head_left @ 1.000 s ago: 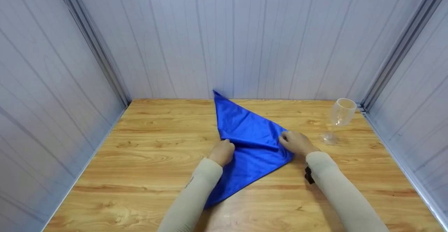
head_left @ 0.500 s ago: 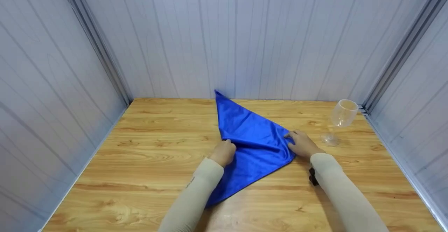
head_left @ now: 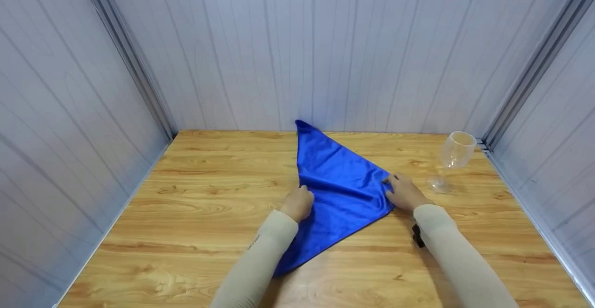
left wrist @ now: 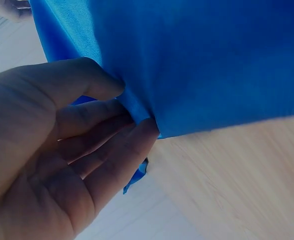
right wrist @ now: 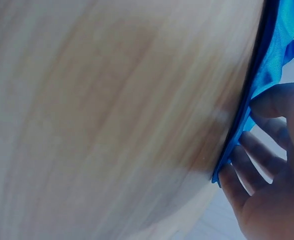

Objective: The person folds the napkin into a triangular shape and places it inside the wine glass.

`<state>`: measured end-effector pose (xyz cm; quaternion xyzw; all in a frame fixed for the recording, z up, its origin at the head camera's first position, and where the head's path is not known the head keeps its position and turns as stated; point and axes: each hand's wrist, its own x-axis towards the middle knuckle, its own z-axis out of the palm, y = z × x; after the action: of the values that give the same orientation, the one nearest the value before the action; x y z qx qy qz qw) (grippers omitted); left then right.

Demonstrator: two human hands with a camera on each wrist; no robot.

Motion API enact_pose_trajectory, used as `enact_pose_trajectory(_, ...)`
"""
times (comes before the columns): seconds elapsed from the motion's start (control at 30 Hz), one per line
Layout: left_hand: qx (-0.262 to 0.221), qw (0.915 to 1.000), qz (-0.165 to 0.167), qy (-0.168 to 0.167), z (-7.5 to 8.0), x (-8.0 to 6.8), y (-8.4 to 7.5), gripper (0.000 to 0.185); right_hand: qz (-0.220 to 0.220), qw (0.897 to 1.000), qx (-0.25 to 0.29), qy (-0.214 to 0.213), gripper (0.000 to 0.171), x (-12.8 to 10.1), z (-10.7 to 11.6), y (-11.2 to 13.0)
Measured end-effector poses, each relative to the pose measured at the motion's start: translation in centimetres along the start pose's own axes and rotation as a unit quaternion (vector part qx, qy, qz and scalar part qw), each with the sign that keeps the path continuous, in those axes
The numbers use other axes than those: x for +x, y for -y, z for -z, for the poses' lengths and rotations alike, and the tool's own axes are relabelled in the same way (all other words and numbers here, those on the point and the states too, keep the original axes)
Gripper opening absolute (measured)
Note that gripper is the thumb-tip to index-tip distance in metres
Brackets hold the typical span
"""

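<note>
A shiny blue cloth [head_left: 344, 178], with a fold running across its middle, lies slanted over the wooden table. One pointed corner reaches the back wall. At the cloth's left edge my left hand [head_left: 298, 203] pinches the fabric; the left wrist view shows thumb and fingertips [left wrist: 146, 131] gathering it into a small pleat. My right hand [head_left: 403, 193] holds the cloth near its right corner, where the fabric is bunched. In the right wrist view its thumb [right wrist: 267, 101] lies on the cloth's edge, with the fingers along the same edge, partly behind the fabric.
A clear wine glass [head_left: 458, 150] stands upright on the table [head_left: 204, 196], behind and to the right of my right hand. Pale panelled walls [head_left: 307, 52] enclose the table at the back and both sides.
My right hand's curled fingers have loosened and shifted slightly right. The cloth's far corner and left edge have slid right, and the middle fold looks flatter. My left hand has barely moved.
</note>
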<state>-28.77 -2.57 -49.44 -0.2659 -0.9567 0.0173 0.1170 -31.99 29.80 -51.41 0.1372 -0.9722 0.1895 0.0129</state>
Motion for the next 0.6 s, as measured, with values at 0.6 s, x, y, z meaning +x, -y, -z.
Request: enact_pose_trajectory(0.6,0.004,0.9999,0.002,0.016,0.0,-0.1,0.1,0.009,-0.063,0.996,-0.06,0.037,0.041,0.2,0.3,1.3)
